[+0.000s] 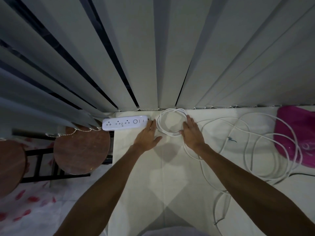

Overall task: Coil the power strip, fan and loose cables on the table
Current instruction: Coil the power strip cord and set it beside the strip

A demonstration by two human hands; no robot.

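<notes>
Reaching forward over the white table [136, 167], both bare arms are stretched almost straight, palms down. The left hand [148, 137] lies flat with the fingers open and spread, its fingertips touching the right end of the power strip [125, 123], and its thumb points to the right. The right hand [192, 132] is also flat and open; it presses on the right side of the coiled cable [161, 128] — a neat round coil of white cord lying just beside the power strip, close under the vertical blinds [153, 57]. Neither hand grips anything; they stay apart, one on each side of the coil.

The power strip is white and lies at the far left corner of the table, partly over the edge. It shows three sockets and a round button, but no writing can be read on it.

To the right, the loose cables [252, 133] spread in wide white loops over the table, and some of them run over a pink object [296, 133]. Two round brown stools [81, 150] stand left of the table.
</notes>
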